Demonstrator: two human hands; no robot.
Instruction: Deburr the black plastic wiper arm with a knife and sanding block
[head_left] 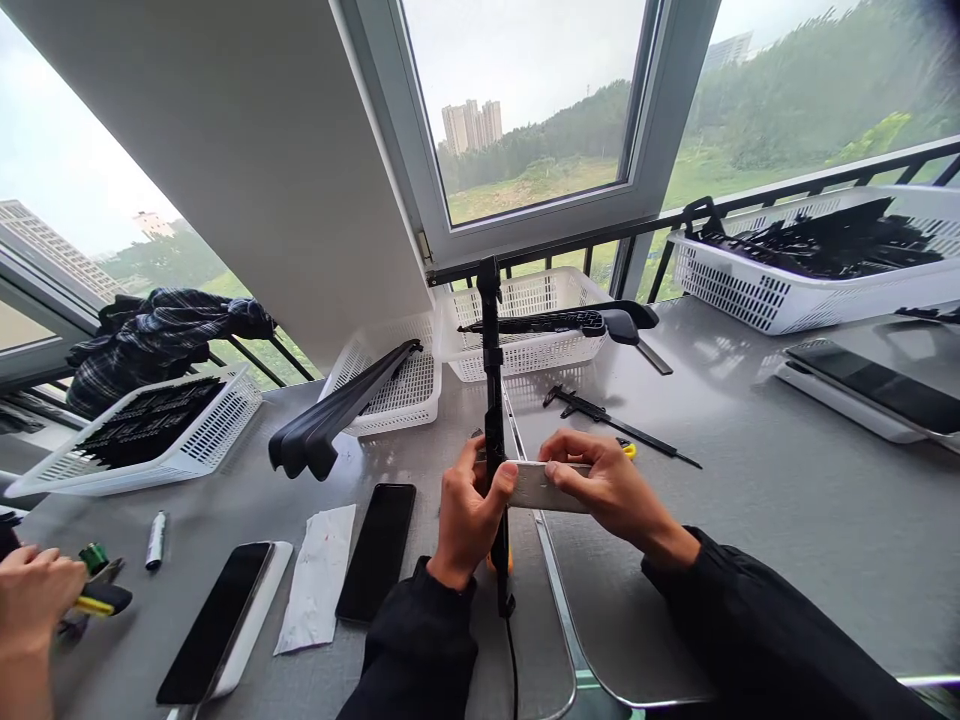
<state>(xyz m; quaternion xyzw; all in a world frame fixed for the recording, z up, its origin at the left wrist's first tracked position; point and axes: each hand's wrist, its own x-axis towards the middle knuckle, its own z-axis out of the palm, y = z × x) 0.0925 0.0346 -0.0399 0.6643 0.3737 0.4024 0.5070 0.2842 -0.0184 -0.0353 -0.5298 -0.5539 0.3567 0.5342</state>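
My left hand (471,510) is closed around a long, narrow black plastic part (492,390), which stands roughly upright in front of me. A flat pale-grey strip (534,487) lies level against this part, its left end under my left thumb. The strip's other end is pinched between the thumb and fingers of my right hand (604,485). Just beyond my right hand rests a black caliper (622,425) on the table, with a small yellow object (627,449) partly hidden behind the fingers. A bit of orange shows behind the black part's lower end.
White baskets (525,370) stand along the window, some with black parts. Long dark curved pieces (337,410) jut from one. Phones (377,550), a white paper (315,580) and a marker (156,540) lie left. Another person's hand (37,580) is near a yellow-black tool (101,600).
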